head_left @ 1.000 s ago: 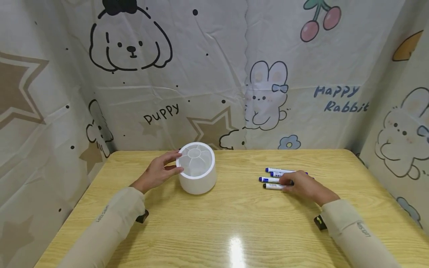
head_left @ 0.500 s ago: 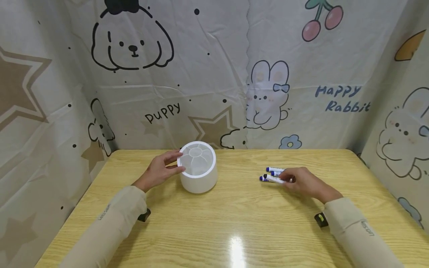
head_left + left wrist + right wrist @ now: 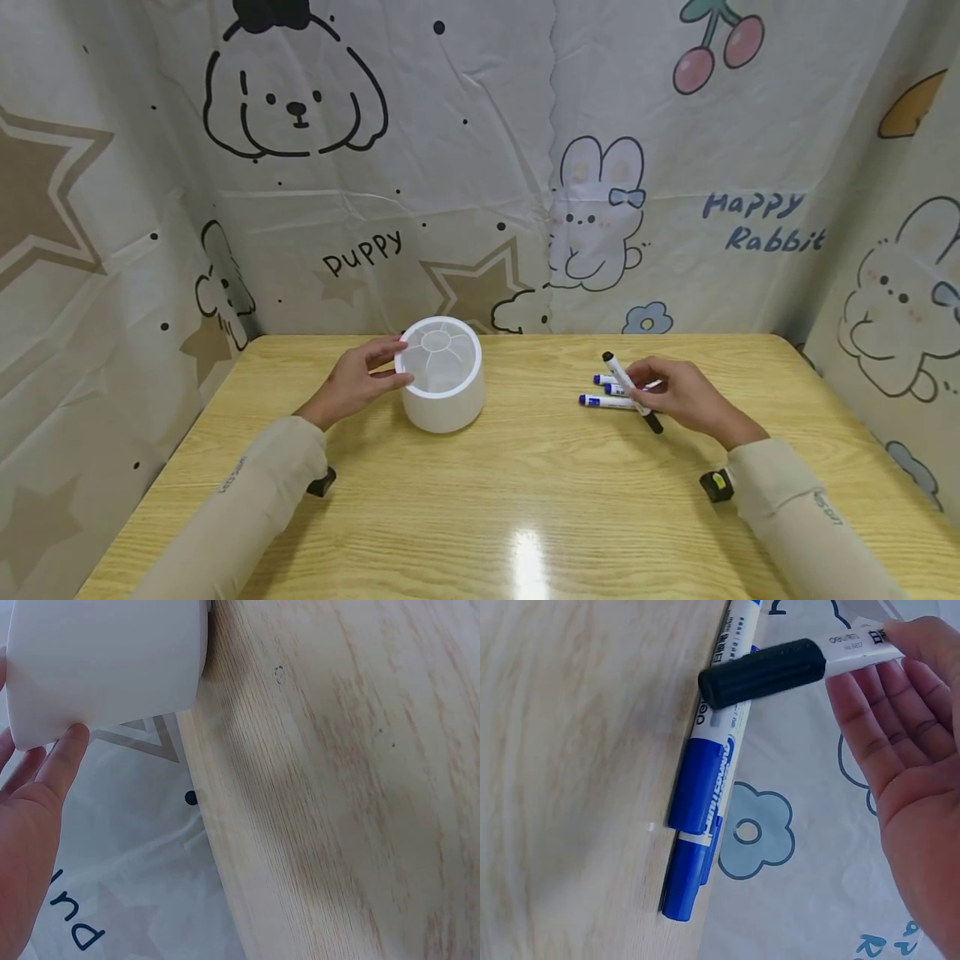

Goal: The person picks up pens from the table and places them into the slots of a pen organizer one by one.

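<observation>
A round white pen holder (image 3: 444, 412) with clear inner dividers stands towards the back of the table, left of the middle. My left hand (image 3: 352, 383) holds it by the left side of its rim, fingertips and thumb over the edge. In the left wrist view, fingers (image 3: 64, 761) press against its white wall. My right hand (image 3: 678, 400) pinches a white marker with a black cap (image 3: 618, 372) between thumb and fingers, tilted above the table. Beneath and beside that hand lie several blue-capped markers (image 3: 603, 402), partly hidden by it; their blue caps (image 3: 697, 784) show in the right wrist view.
The wooden table (image 3: 450, 517) has its back edge against a printed cloth (image 3: 465, 167), which also hangs along both sides. A small black device (image 3: 717, 486) sits at the right wrist, another (image 3: 322, 482) at the left.
My right hand has picked up the black-capped marker from the near side of the group and turned it from lying flat to a steep tilt. The left hand stays on the pen holder.
</observation>
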Tool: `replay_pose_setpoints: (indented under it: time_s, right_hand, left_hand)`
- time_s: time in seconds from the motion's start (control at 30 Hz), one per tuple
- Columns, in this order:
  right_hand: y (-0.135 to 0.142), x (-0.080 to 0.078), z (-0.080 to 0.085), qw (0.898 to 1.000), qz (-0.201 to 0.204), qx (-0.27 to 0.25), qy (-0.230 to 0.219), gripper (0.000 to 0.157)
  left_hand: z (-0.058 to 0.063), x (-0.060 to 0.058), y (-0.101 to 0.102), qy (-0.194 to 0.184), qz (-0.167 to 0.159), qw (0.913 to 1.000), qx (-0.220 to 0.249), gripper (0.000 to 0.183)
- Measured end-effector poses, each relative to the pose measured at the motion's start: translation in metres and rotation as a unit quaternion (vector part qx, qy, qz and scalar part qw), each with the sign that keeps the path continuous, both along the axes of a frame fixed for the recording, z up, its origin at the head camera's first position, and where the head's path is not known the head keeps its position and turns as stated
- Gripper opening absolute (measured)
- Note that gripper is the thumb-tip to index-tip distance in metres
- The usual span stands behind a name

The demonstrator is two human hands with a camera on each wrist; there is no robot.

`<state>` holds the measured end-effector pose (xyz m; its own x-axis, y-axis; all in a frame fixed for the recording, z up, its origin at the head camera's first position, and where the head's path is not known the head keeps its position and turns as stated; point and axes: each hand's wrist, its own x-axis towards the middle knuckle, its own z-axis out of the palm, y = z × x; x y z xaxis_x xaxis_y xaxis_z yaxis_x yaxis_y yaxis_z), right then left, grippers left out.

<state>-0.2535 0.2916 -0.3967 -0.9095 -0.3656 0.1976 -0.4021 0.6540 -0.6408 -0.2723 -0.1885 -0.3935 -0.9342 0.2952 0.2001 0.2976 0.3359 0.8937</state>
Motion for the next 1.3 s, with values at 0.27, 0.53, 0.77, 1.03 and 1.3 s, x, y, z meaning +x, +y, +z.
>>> replay_pose_setpoints:
  time_s: [0.27,0.53,0.77,1.03,1.3]
  right_hand:
    - [-0.004,0.000,0.005,0.999,-0.016,-0.030,0.004,0.028]
    - [-0.009,-0.003,0.008,0.997,0.005,-0.078,0.014,0.053]
    - [-0.016,-0.004,0.011,0.995,0.018,-0.093,0.043,0.080]
    - [-0.024,-0.007,0.010,0.990,0.025,-0.120,0.069,0.077]
    - [-0.040,-0.009,0.016,0.981,0.038,-0.173,0.077,0.075]
  left_hand:
    - [0.000,0.000,-0.001,-0.002,0.002,1.0000,-0.001,0.053]
    - [0.000,-0.001,-0.001,-0.011,0.000,0.9999,0.008,0.054]
    - [-0.001,-0.002,-0.002,-0.011,-0.004,0.9998,0.016,0.053]
    - [0.000,0.000,-0.001,-0.009,-0.002,0.9999,0.014,0.053]
    - [0.000,0.001,0.000,-0.006,0.002,1.0000,0.005,0.053]
